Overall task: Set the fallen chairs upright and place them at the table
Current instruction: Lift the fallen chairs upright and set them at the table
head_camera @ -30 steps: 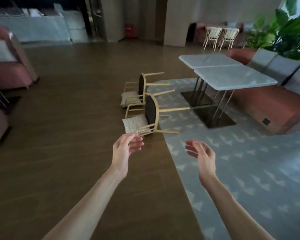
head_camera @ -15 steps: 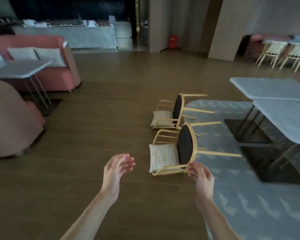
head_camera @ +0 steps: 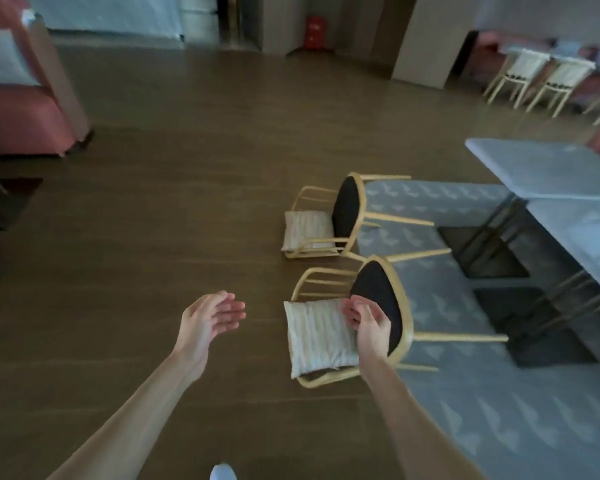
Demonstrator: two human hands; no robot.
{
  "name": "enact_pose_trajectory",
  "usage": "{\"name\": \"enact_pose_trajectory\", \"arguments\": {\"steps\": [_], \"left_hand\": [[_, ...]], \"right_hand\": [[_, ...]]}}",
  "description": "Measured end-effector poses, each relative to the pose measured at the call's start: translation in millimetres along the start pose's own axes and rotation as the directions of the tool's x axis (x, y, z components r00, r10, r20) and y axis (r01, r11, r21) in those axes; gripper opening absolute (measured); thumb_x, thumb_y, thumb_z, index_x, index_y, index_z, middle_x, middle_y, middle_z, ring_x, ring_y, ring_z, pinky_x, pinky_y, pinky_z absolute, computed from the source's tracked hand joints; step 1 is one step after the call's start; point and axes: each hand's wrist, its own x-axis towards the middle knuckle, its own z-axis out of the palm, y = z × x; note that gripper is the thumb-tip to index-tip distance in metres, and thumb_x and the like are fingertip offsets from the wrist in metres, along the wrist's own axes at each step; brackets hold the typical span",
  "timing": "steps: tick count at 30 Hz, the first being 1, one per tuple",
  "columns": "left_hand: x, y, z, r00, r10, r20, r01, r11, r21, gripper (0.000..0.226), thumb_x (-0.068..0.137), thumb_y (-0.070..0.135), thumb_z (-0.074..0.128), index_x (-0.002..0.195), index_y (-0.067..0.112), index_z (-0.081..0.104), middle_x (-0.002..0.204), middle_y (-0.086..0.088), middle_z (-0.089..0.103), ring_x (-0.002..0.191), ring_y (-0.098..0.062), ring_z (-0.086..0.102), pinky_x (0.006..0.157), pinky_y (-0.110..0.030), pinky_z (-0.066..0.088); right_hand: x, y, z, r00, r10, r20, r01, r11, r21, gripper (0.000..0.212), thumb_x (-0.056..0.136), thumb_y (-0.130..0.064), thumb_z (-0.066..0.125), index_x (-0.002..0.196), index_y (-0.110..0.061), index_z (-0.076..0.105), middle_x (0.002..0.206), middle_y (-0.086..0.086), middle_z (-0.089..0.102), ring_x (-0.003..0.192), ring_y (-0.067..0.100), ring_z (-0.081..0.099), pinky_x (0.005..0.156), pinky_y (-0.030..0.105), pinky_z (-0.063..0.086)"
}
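Two light wooden chairs lie tipped on their backs at the rug's edge, legs pointing right toward the table [head_camera: 520,168]. The near chair [head_camera: 404,317] has a dark seat underside and a pale striped cushion [head_camera: 317,337]. The far chair [head_camera: 349,216] lies the same way behind it. My right hand [head_camera: 369,322] hovers over the near chair where cushion meets seat, fingers loosely curled, holding nothing. My left hand [head_camera: 210,318] is held out with straight fingers, palm turned right, a short way left of the cushion.
A grey patterned rug [head_camera: 499,427] lies under the marble-topped tables and their dark bases [head_camera: 482,251]. A pink sofa [head_camera: 18,109] stands at far left. Two upright pale chairs [head_camera: 541,81] stand at the back right. Brown wood floor spreads across the left and centre.
I have come closer to the near chair. My right hand moved from the chair's lower rim up over the cushion and seat; my left hand stays out to the left.
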Motion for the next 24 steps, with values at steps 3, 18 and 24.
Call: {"name": "enact_pose_trajectory", "arguments": {"steps": [3, 18, 24], "left_hand": [[72, 14, 8, 0.993, -0.074, 0.093, 0.062, 0.99, 0.126, 0.023, 0.101, 0.017, 0.054, 0.108, -0.001, 0.067, 0.103, -0.023, 0.075, 0.095, -0.037, 0.072, 0.088, -0.047, 0.056], [428, 6, 119, 0.869, -0.403, 0.288, 0.191, 0.809, 0.556, 0.018, 0.1, 0.023, 0.058, 0.11, 0.011, 0.068, 0.108, -0.014, 0.074, 0.102, -0.029, 0.072, 0.085, -0.043, 0.057], [492, -50, 168, 0.68, -0.702, 0.211, 0.504, 0.658, 0.56, 0.029, 0.096, 0.025, 0.064, 0.116, 0.006, 0.062, 0.11, -0.018, 0.07, 0.103, -0.03, 0.068, 0.087, -0.044, 0.055]], "right_hand": [[31, 2, 21, 0.994, 0.043, -0.102, -0.044, 0.999, -0.007, 0.019, 0.099, -0.014, 0.056, 0.095, -0.019, 0.074, 0.096, 0.008, 0.077, 0.088, 0.018, 0.073, 0.077, 0.029, 0.055], [240, 96, 124, 0.82, 0.366, -0.441, -0.309, 0.93, 0.197, 0.024, 0.101, -0.013, 0.05, 0.111, -0.002, 0.069, 0.105, 0.017, 0.073, 0.093, 0.027, 0.071, 0.077, 0.027, 0.053], [266, 142, 164, 0.608, 0.624, -0.491, -0.415, 0.777, 0.473, 0.019, 0.1, -0.012, 0.054, 0.107, -0.001, 0.067, 0.097, 0.016, 0.072, 0.077, 0.024, 0.067, 0.064, 0.029, 0.051]]}}
